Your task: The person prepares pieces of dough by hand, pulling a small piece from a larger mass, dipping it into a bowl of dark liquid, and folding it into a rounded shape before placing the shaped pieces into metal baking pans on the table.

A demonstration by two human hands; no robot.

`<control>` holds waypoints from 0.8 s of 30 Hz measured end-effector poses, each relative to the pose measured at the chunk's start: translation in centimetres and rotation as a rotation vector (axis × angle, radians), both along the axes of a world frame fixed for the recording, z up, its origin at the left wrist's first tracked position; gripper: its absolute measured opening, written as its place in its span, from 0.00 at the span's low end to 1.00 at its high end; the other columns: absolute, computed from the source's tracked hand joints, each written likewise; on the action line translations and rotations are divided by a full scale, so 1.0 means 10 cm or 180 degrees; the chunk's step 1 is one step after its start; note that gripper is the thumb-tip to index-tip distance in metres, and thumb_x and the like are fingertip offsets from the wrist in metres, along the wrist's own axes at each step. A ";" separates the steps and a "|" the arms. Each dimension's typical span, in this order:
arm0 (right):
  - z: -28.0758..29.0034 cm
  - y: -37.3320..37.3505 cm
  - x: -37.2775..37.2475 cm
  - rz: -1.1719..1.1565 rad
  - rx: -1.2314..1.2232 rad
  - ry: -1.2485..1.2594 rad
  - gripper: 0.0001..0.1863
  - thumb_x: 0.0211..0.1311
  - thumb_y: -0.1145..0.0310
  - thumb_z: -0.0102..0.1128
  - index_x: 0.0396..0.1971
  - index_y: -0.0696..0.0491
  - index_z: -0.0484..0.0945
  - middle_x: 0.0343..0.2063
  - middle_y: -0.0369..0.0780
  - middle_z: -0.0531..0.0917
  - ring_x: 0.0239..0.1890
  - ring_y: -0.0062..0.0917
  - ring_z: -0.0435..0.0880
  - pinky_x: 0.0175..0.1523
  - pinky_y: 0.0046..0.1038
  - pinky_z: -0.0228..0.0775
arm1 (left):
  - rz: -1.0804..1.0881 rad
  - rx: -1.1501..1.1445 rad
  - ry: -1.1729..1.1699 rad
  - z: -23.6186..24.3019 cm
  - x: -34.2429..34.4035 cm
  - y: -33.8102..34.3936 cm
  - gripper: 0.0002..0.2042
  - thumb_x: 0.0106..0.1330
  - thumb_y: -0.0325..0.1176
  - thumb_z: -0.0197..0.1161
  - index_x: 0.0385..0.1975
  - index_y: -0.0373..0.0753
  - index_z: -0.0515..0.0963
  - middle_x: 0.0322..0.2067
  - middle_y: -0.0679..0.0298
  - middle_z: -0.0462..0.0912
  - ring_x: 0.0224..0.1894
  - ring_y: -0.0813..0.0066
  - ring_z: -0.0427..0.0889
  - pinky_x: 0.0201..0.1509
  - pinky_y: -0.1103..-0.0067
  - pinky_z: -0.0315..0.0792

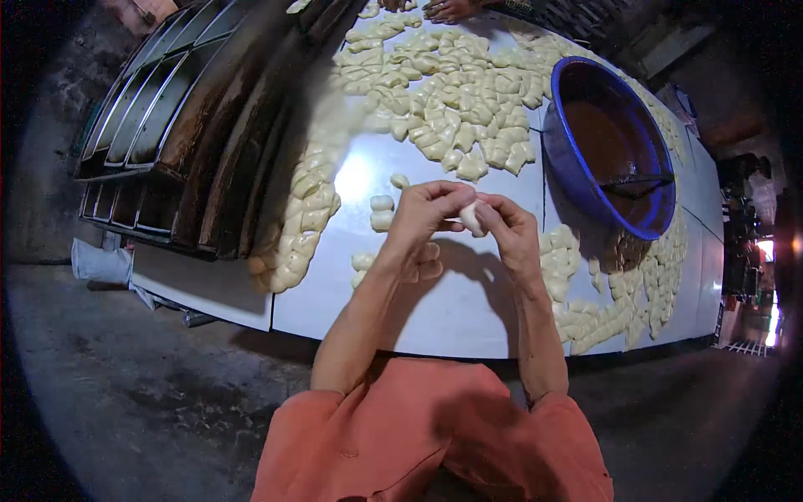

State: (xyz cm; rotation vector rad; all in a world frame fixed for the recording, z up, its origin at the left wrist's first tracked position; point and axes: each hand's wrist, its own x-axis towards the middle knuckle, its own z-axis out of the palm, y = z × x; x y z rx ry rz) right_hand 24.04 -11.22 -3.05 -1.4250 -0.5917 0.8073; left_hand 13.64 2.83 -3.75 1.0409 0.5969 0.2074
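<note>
Between both hands, above the white table (335, 311), is a small pale piece of dough (473, 217). The fingers of my left hand (428, 209) are closed on its left side. My right hand (512, 227) pinches it from the right. Near my left wrist, small shaped dough pieces (381, 219) sit in little groups, and more of them are partly hidden by my left forearm. Farther off, a broad spread of pale dough pieces (468, 109) covers much of the tabletop.
At the right stands a large blue tub (559, 159) holding brown liquid and a dark flat-looking object. Stacked metal baking pans (159, 92) occupy the left side. Dough pieces (559, 263) lie close to my right forearm. Another person's hand (452, 10) shows at the far edge.
</note>
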 end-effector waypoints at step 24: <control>-0.47 0.11 -0.41 -0.1070 0.0864 -0.2426 0.08 0.63 0.69 0.66 0.34 0.56 0.77 0.31 0.40 0.80 0.29 0.22 0.77 0.35 0.24 0.73 | -0.0300 -0.0089 -0.0261 -0.05 -0.51 -0.31 0.14 0.68 0.30 0.64 0.51 0.36 0.79 0.37 0.64 0.84 0.33 0.82 0.82 0.31 0.85 0.75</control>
